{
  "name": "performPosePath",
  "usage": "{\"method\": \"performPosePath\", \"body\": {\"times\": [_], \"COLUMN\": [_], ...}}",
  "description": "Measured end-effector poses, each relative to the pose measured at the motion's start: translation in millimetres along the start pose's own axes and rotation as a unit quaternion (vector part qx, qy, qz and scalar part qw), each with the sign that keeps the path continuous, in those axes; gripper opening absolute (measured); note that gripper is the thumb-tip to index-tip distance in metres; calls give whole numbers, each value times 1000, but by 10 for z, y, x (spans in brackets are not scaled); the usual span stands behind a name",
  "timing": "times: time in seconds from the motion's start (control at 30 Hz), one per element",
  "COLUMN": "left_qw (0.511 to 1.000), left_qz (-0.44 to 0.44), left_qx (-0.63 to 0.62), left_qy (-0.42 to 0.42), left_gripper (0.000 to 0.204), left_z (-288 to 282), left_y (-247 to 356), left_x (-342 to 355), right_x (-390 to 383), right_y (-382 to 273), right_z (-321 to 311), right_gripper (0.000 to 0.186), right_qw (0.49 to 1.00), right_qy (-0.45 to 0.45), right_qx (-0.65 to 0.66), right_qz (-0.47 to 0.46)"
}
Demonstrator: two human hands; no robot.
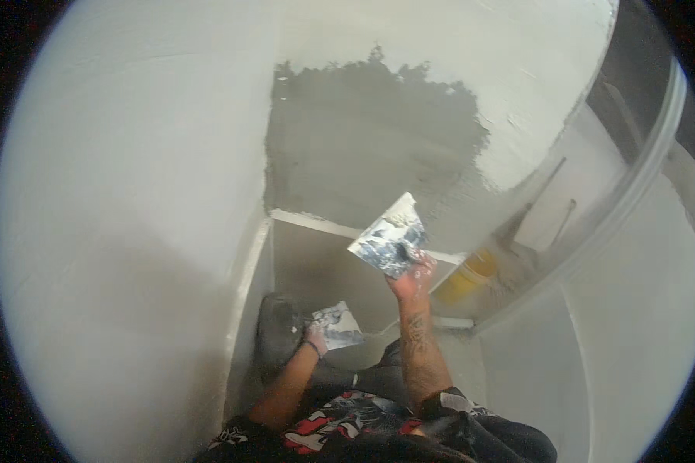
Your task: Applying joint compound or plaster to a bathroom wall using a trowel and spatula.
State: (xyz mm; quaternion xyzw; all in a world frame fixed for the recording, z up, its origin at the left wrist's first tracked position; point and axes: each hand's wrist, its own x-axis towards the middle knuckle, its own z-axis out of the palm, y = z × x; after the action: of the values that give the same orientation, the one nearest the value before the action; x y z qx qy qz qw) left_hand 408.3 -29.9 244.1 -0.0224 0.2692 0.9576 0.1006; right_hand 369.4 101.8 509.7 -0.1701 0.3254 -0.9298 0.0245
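My right hand (415, 276), dusted with white, is closed around a plastering trowel (386, 241). Its flat metal blade is smeared white and carries a lump of wet plaster (400, 217) near the upper corner. The trowel is held up in front of the wall's grey patch (363, 147), which has a ragged upper edge against the white coat (440, 35). Lower and to the left, my left hand (316, 338) grips a second flat, plaster-smeared blade (338, 326), held close to my leg. Its handle is hidden by the fingers.
A smooth pale wall (116, 170) rises close on my left and meets the worked wall in a corner. Low ledges with white edges (247, 285) run below. At right, behind a clear curved panel (633, 208), stands a yellow bucket (471, 276) near long thin handles.
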Motion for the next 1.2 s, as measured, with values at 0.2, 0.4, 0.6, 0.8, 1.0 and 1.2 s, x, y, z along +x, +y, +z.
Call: {"method": "performPosePath", "body": {"times": [0.2, 0.4, 0.6, 0.8, 1.0, 1.2], "left_qw": [964, 893, 978, 974, 861, 940], "left_qz": [154, 257, 91, -89, 197, 103], "left_qx": [213, 369, 186, -206, 468, 313], "left_qy": [-39, -36, 8, -7, -21, -89], "left_gripper": [31, 38, 31, 37, 39, 39], "left_z": [-553, -1250, -436, -250, -646, -937], "left_y": [-68, -296, 246, 271, 82, -129], "left_x": [13, 307, -323, -340, -158, -102], "right_x": [-84, -175, 237, 1106, 1460, 1624], "right_y": [105, -99, -736, -489, -169, -242], "right_z": [258, 822, 2376, 3239, 3320, 3436], "right_gripper": [33, 40, 57, 33, 24, 23], "right_qw": [774, 956, 183, -71, -85, -113], "right_qy": [-39, -25, -190, -322, -429, -482], "right_qx": [-623, -170, -734, -710, -672, -648], "right_qz": [-104, -239, -626, -622, -598, -579]}}
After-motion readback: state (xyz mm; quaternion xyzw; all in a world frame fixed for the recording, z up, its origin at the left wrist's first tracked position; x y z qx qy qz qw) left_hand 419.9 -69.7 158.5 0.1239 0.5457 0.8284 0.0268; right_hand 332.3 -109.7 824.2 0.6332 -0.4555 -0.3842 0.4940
